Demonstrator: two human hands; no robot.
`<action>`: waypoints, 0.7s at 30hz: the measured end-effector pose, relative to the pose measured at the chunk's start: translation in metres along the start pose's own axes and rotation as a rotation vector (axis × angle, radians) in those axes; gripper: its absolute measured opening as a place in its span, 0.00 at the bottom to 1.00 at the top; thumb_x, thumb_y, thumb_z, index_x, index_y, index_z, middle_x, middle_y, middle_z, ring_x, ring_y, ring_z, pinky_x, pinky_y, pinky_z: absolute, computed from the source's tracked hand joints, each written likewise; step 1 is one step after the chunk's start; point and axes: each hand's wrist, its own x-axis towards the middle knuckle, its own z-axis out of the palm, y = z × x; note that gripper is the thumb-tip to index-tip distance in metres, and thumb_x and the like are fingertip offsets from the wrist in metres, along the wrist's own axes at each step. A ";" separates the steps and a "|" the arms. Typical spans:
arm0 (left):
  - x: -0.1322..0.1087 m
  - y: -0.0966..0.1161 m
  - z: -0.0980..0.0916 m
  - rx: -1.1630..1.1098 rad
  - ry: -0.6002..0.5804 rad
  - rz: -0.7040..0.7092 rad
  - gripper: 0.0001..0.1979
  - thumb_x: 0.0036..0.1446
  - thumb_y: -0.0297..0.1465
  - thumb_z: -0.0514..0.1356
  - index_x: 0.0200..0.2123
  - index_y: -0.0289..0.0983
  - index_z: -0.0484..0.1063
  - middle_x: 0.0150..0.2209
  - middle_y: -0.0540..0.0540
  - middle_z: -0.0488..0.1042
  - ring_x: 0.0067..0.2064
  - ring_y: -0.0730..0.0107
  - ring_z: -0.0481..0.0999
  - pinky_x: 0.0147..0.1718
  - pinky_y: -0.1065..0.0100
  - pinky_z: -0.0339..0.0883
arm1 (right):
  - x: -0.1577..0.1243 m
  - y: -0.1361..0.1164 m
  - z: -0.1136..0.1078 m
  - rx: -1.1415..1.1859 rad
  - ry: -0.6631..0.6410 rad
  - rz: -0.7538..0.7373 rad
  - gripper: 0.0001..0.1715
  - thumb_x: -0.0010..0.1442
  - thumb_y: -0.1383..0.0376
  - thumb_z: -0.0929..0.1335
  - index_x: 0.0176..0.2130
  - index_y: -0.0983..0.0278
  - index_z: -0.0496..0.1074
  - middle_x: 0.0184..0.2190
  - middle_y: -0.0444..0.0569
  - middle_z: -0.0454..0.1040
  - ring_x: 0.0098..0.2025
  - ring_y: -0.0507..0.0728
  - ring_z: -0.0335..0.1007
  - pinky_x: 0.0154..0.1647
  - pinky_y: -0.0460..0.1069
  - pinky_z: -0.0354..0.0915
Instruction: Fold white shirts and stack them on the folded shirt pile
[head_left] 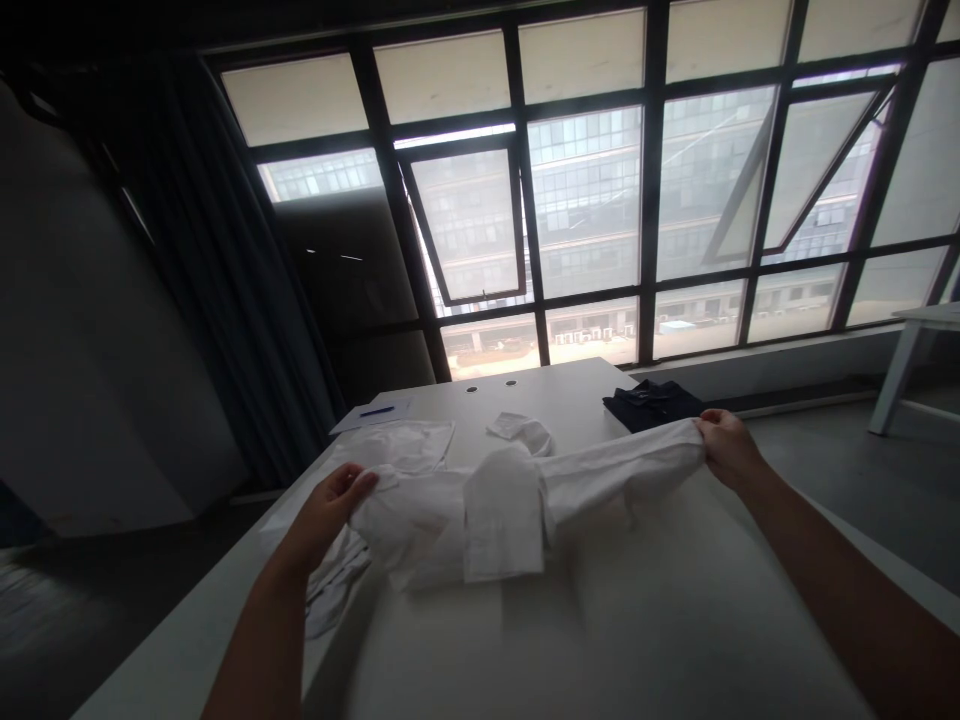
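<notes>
A white shirt [427,520] is stretched above the table between my two hands. My left hand [339,505] pinches one end of it, thumb against fingers. At the far end my right hand [727,448] is closed on the cloth, a little higher than the left. What looks like a sleeve hangs over the middle, its straight end downward. Behind the shirt, more white cloth [409,443] lies on the table, with a smaller white piece [517,430] beside it. A folded dark garment [652,402] rests near my right hand.
The white table [577,385] reaches towards the windows and has two round holes near its far edge. A pen [376,411] lies on paper at the back left. A dark curtain [225,270] hangs at left; another white table [892,375] stands at right.
</notes>
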 end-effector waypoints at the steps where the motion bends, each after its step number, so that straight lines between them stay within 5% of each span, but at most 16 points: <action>1: 0.003 -0.002 0.002 -0.012 0.066 0.020 0.23 0.50 0.52 0.68 0.33 0.39 0.69 0.26 0.56 0.70 0.27 0.72 0.68 0.26 0.73 0.61 | 0.003 0.002 -0.002 -0.026 0.031 0.008 0.14 0.52 0.58 0.67 0.39 0.59 0.61 0.28 0.42 0.66 0.27 0.54 0.67 0.27 0.47 0.67; 6: 0.015 -0.017 0.022 0.212 0.241 0.071 0.27 0.51 0.57 0.64 0.34 0.38 0.70 0.26 0.54 0.69 0.28 0.68 0.69 0.28 0.70 0.61 | 0.004 0.011 -0.006 -0.273 0.041 -0.013 0.12 0.53 0.59 0.67 0.37 0.61 0.64 0.31 0.47 0.70 0.33 0.57 0.70 0.34 0.50 0.68; 13: 0.024 -0.042 0.035 0.525 0.029 -0.056 0.30 0.54 0.59 0.54 0.41 0.37 0.68 0.32 0.45 0.76 0.33 0.57 0.76 0.32 0.63 0.66 | -0.025 -0.001 0.011 -0.617 -0.224 -0.188 0.15 0.50 0.57 0.72 0.35 0.63 0.73 0.41 0.56 0.73 0.49 0.66 0.69 0.52 0.59 0.62; 18: 0.016 -0.036 0.026 0.543 -0.154 -0.071 0.26 0.51 0.55 0.58 0.39 0.38 0.73 0.32 0.46 0.78 0.35 0.56 0.77 0.34 0.64 0.66 | -0.091 -0.043 0.033 -0.917 -0.647 -0.519 0.20 0.51 0.49 0.74 0.37 0.60 0.78 0.55 0.57 0.70 0.60 0.73 0.60 0.59 0.63 0.56; 21: 0.009 -0.029 0.024 0.633 -0.326 -0.104 0.25 0.51 0.54 0.60 0.34 0.38 0.76 0.32 0.46 0.79 0.36 0.55 0.76 0.34 0.64 0.65 | -0.150 -0.066 0.054 -0.838 -0.929 -0.544 0.24 0.61 0.45 0.67 0.36 0.61 0.78 0.45 0.55 0.76 0.49 0.67 0.70 0.53 0.59 0.61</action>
